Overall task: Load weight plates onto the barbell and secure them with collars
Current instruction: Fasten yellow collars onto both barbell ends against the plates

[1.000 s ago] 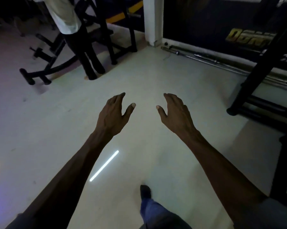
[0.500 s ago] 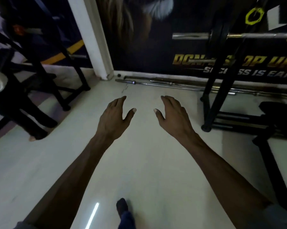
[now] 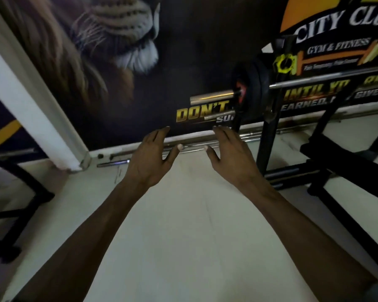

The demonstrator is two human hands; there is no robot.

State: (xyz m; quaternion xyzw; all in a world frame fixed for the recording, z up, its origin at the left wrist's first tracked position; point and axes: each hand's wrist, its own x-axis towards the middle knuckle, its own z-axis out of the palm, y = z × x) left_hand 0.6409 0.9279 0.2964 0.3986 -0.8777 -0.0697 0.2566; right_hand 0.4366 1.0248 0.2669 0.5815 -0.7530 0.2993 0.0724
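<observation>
A steel barbell [image 3: 212,98] rests across a black rack [image 3: 271,118] at the right, its bare sleeve end pointing left. Black weight plates [image 3: 252,83] sit on that sleeve against the rack upright, with a red mark at the hub. A yellow collar [image 3: 284,64] hangs on the rack above the bar. My left hand [image 3: 153,158] and my right hand [image 3: 229,153] are stretched out in front of me, palms down, fingers apart, holding nothing. Both hands are below and short of the sleeve end, over the pale floor.
Spare bars [image 3: 183,147] lie on the floor along the banner wall. A white pillar [image 3: 31,101] stands at the left, with dark machine frames [image 3: 13,192] beside it. A black bench frame [image 3: 347,162] fills the right side. Pale floor [image 3: 194,225] lies under my arms.
The view has swung right and up toward the rack: the loaded barbell and yellow collar are now close ahead. The other person has left the view. My hands stay empty and outstretched.
</observation>
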